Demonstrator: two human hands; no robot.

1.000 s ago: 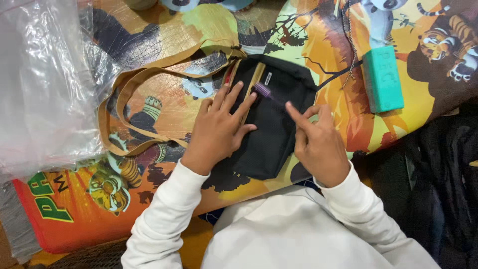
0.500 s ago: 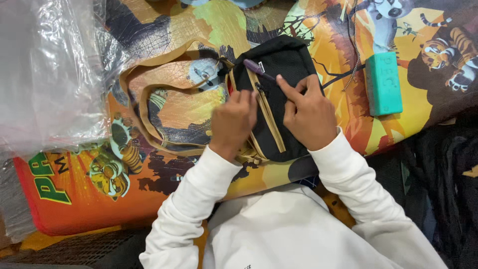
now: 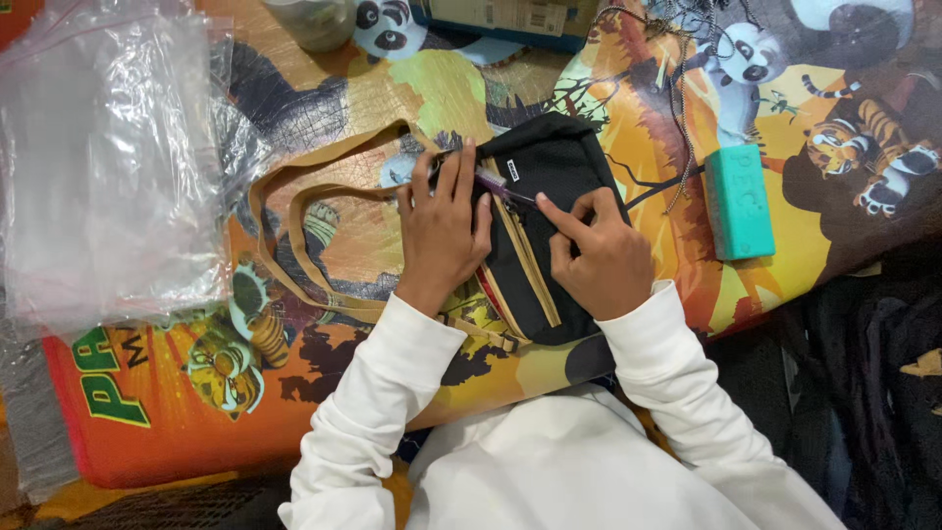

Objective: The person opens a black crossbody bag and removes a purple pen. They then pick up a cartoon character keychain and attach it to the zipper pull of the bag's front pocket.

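At left of frame, clear plastic bags (image 3: 103,167) heaped on cartoon cloth (image 3: 196,393). At centre, black pouch (image 3: 540,226) with tan strap (image 3: 294,196). Left hand (image 3: 442,231) flat, pressing pouch; right hand (image 3: 599,255) pinching purple pen (image 3: 500,186). At right, teal block (image 3: 738,201).

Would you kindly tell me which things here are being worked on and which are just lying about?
In hand: black pouch bag, its tan strap, thin purple tool, left hand, right hand.

Lying about: clear plastic bags, teal block, jar, box.
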